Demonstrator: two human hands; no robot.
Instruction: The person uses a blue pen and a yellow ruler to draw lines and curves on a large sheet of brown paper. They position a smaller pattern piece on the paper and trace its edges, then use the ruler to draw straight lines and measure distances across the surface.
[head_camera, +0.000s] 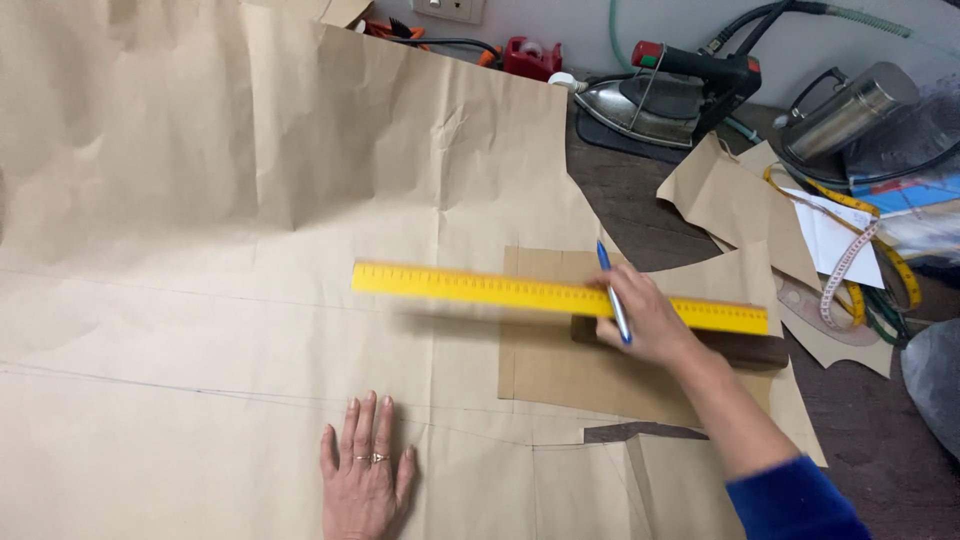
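Left hand (365, 475) is laid flat at bottom centre of the frame, palm down, fingers spread and pointing up-frame, pressed on the large brown paper sheet (220, 250); nothing is grasped. Right hand (645, 320) is extended in from the lower right on a blue-sleeved arm, clenched on a yellow ruler (560, 296) and a blue pen (613, 295) together. The ruler is held nearly level across frame centre, above the paper and a smaller brown paper piece (560, 365), left end blurred.
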